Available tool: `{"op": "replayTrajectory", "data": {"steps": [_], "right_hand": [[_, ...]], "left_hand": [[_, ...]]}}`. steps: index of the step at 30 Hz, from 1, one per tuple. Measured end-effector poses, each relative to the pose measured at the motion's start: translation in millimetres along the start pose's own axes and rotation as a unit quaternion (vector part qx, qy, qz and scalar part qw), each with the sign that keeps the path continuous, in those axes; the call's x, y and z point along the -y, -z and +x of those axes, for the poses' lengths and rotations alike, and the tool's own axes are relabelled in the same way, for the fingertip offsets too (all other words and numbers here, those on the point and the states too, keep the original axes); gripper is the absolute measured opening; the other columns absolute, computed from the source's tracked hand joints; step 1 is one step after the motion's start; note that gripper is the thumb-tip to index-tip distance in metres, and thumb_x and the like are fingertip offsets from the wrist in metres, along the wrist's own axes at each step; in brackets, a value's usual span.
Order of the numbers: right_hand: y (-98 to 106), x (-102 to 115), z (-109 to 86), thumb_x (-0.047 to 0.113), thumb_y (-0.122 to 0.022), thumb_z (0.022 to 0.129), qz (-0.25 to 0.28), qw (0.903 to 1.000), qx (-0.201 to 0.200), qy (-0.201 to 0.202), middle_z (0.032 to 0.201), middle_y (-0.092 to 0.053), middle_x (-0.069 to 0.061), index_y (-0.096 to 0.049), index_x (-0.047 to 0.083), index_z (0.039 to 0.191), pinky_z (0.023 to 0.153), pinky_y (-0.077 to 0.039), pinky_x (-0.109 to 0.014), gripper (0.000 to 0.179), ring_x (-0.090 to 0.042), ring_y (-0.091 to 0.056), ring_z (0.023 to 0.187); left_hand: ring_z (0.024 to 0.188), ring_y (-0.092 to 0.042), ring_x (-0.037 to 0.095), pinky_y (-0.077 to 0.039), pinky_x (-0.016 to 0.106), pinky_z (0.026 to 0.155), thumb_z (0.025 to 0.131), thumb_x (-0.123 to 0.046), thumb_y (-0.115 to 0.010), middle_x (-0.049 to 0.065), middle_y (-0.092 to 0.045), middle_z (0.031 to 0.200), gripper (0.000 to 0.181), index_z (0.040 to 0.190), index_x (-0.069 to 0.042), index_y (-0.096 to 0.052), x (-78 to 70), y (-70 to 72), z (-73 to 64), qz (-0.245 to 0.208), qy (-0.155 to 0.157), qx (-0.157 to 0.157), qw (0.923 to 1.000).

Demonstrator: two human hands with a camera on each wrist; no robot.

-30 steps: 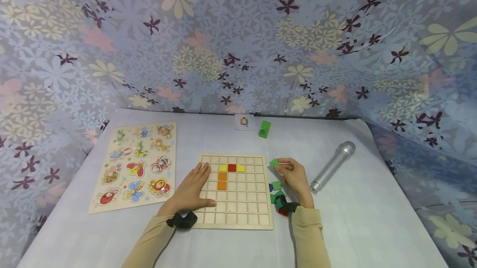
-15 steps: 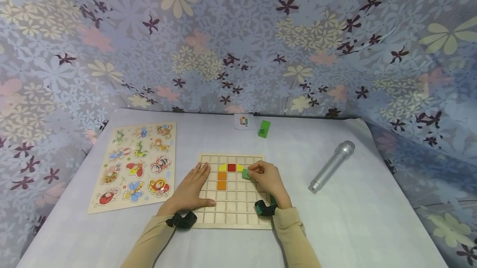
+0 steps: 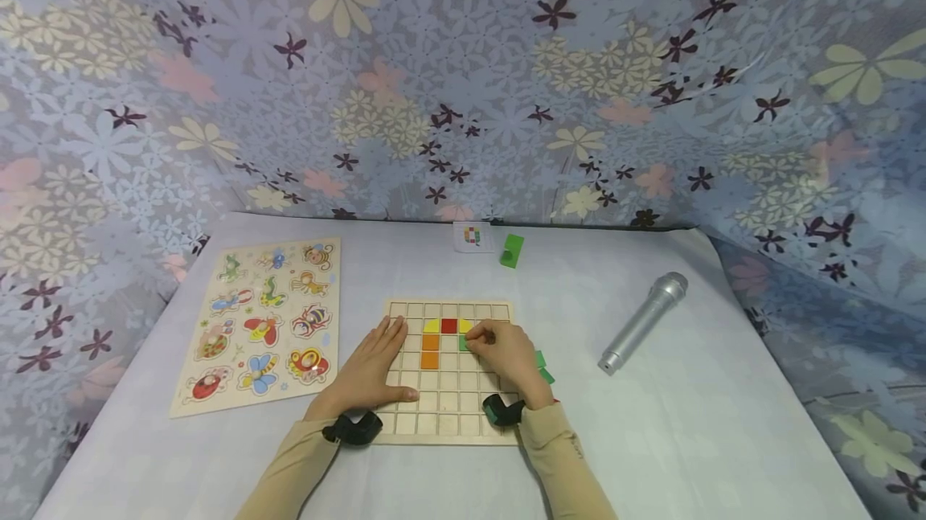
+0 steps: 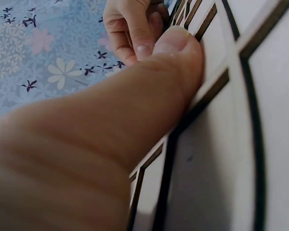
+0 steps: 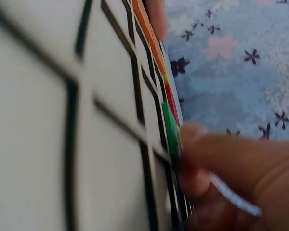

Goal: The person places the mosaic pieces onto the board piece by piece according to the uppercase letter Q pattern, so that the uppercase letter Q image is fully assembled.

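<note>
On the left of the table (image 3: 651,423) the insect peg puzzle (image 3: 264,323) lies where it lay a second ago, untouched. Next to it, the left hand (image 3: 374,369) has not moved: its fingers are straight and flat on the left columns of the wooden grid board (image 3: 448,415), pressing it down; the left wrist view shows the thumb (image 4: 176,53) laid along a groove of the grid.

What has changed is on the right hand (image 3: 506,355). A second ago it was off the board's right edge, pinching a green tile (image 3: 463,341) above the loose pile; half a second ago it had carried that tile over the board; now it is further left, with the tile down at the cell just below the yellow quarter piece (image 3: 466,325) and right of the orange column (image 3: 430,350). The fingers are curled and pinch the tile; in the right wrist view the tile (image 5: 171,132) stands on edge against the fingertips (image 5: 197,144), so it looks not quite seated flat. The placing of this piece seems nearly done, with only pressing in and letting go left.

With the hand gone, some spare green tiles (image 3: 542,367) show at the board's right edge. Further right the silver microphone (image 3: 642,324) is unchanged, as are the pattern card (image 3: 473,236) and green block (image 3: 512,251) at the back.
</note>
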State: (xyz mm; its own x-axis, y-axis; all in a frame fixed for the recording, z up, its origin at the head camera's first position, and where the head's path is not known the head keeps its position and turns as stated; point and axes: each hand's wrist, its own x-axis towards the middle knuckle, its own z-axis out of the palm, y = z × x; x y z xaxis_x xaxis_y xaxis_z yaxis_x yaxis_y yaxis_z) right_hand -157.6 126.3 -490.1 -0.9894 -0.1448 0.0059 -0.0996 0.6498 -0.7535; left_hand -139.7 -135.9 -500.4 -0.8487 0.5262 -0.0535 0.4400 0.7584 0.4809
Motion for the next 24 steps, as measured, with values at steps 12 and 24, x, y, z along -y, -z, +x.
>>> {"op": "replayTrajectory", "data": {"steps": [12, 24], "right_hand": [[74.1, -51.2, -16.0, 0.010, -0.070, 0.087, 0.104, 0.9921, 0.022, -0.067, 0.109, -0.067, -0.018, -0.061, 0.003, 0.126, 0.067, -0.046, -0.022, 0.040, -0.015, -0.058, 0.083], [66.9, -66.0, -14.9, 0.009, -0.073, 0.084, -0.004, 0.9979, 0.002, -0.065, 0.117, -0.064, -0.014, -0.068, 0.008, 0.119, 0.072, -0.050, -0.031, 0.035, -0.022, -0.058, 0.085]], "left_hand": [[0.151, -0.004, 0.037, -0.009, 0.052, 0.123, 0.079, -0.052, -0.073, 0.018, -0.009, 0.163, 0.109, 0.153, 0.003, -0.015, 1.3, 0.5, -1.0, 0.008, -0.005, 0.001, 1.0000], [0.151, -0.003, 0.036, -0.009, 0.050, 0.124, 0.078, -0.052, -0.073, 0.017, -0.008, 0.163, 0.109, 0.153, 0.002, -0.014, -1.4, -0.2, -0.5, 0.009, 0.005, 0.004, 0.9999]]}}
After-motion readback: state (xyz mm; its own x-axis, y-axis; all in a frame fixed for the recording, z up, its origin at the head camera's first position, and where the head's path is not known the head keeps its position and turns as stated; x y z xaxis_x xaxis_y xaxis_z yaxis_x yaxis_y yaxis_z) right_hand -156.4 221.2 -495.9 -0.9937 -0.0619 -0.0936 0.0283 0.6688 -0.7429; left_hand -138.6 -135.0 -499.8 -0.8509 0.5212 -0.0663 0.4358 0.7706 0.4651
